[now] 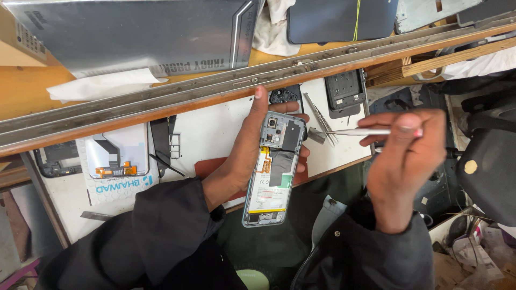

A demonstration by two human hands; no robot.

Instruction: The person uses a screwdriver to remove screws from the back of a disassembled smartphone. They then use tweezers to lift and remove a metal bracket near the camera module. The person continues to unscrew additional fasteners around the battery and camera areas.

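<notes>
Fingers of our left hand [244, 156] wrap the opened grey phone with its yellow-edged white label [273, 168] at centre; our right hand [406, 161] pinches a slim silver tool [359, 131]. Far left lies a white packet with blue print [115, 161].

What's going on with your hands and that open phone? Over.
Left hand gripping opened phone, back cover off. Right hand pinching thin white tool, tip short of the phone. Tweezers on desk behind; nothing between tip and phone.
</notes>
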